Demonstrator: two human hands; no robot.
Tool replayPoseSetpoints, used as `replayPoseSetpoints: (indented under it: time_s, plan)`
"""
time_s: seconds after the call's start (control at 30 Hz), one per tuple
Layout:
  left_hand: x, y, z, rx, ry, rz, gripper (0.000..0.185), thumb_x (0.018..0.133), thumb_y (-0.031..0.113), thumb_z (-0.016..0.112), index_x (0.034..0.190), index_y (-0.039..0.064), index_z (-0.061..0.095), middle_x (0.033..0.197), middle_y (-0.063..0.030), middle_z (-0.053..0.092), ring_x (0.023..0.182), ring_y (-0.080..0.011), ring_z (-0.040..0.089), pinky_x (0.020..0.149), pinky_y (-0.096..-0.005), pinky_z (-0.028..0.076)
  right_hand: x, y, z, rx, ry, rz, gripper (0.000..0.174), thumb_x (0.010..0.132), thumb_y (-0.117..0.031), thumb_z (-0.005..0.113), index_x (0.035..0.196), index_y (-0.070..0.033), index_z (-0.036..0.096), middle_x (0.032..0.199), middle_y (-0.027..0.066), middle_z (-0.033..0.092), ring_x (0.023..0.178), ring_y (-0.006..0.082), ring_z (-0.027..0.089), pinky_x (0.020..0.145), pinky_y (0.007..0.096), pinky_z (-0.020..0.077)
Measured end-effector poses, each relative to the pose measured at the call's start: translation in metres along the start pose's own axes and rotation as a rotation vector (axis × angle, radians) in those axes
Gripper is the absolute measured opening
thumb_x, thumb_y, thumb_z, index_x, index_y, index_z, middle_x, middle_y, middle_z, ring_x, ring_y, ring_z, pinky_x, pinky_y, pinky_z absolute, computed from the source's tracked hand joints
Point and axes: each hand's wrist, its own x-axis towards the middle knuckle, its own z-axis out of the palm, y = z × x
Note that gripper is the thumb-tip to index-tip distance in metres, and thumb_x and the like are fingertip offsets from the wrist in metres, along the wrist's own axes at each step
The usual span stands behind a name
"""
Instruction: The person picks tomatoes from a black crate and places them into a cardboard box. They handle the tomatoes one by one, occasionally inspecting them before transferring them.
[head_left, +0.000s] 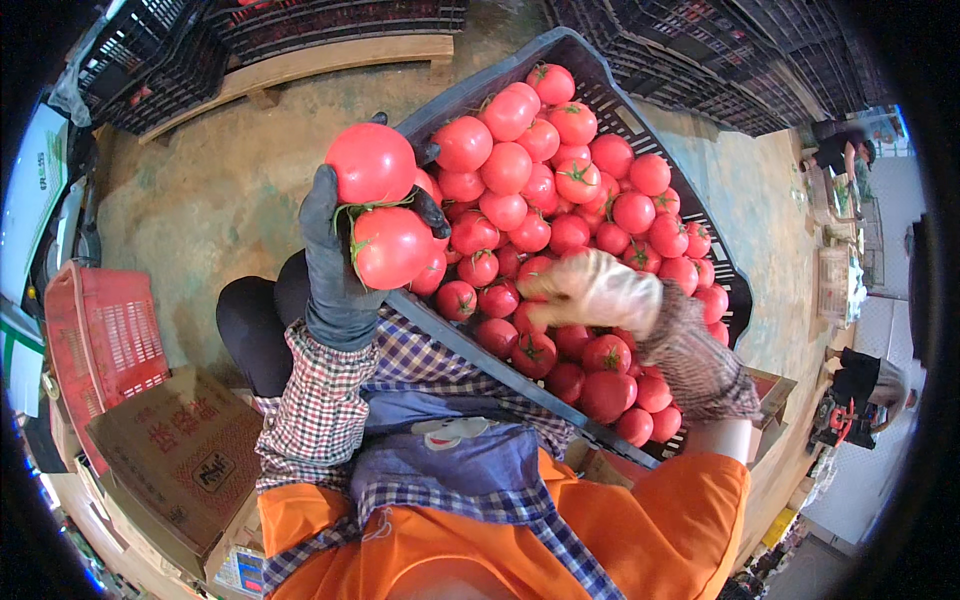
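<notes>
My left hand (328, 255), in a dark glove, holds two large red tomatoes, an upper tomato (371, 163) and a lower tomato (393, 247) with green stems, raised beside the crate's left side. My right hand (600, 291), in a pale, stained glove, is low over the heap and blurred by motion. Its fingertips are against tomatoes, but whether they grip one is unclear. A black plastic crate (679, 142) full of red tomatoes (507, 169) lies tilted across my lap. Many of the tomatoes bear green calyxes.
Black crates (330, 26) stand on a wooden pallet (315, 71) ahead, with more stacked crates (697, 60) at upper right. On the left are a red plastic basket (112, 330) and a printed cardboard box (176, 457). Two people (870, 386) are farther off at right.
</notes>
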Motion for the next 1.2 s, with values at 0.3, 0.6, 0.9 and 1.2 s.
replayPoseSetpoints:
  time_s: [0.3,0.6,0.9,1.2]
  plan:
    - [0.008,-0.005,0.001,0.247,0.052,0.159,0.053,0.087,0.02,0.053,0.135,0.01,0.032,0.124,-0.0172,0.047,0.099,-0.03,0.058,0.078,-0.0405,0.054,0.114,0.025,0.057,-1.025,0.639,-0.042,0.042,0.076,-0.019,0.051,0.116,-0.005,0.053,0.102,0.0036,0.056,0.099,0.0189,0.052,0.091,0.0371,0.0395]
    - [0.008,-0.009,0.005,0.426,0.047,0.301,0.052,0.091,0.034,0.048,0.131,0.002,0.037,0.12,-0.0176,0.05,0.098,-0.0301,0.06,0.074,-0.0394,0.057,-0.017,0.035,0.047,1.559,0.131,-0.235,0.06,0.068,-0.024,0.073,0.118,0.001,0.05,0.107,0.0129,0.056,0.097,0.0254,0.058,0.084,0.0392,0.047]
    - [0.005,-0.004,0.016,0.426,-0.002,0.282,0.052,0.092,0.035,0.047,0.128,-0.002,0.039,0.117,-0.0189,0.051,0.094,-0.031,0.062,0.07,-0.0403,0.057,-0.001,0.048,0.039,1.483,0.334,-0.177,0.022,0.079,-0.017,0.057,0.089,0.001,0.063,0.088,0.0099,0.065,0.084,0.0187,0.061,0.08,0.0307,0.0469]
    - [0.001,0.008,0.007,-0.097,0.044,-0.212,0.056,0.095,0.045,0.035,0.137,0.008,0.032,0.115,-0.0112,0.055,0.085,-0.0226,0.061,0.07,-0.0377,0.054,0.016,0.017,0.017,0.164,0.41,-0.154,0.04,0.071,-0.013,0.065,0.11,-0.009,0.059,0.084,0.0137,0.059,0.082,0.0261,0.06,0.071,0.0342,0.0488]
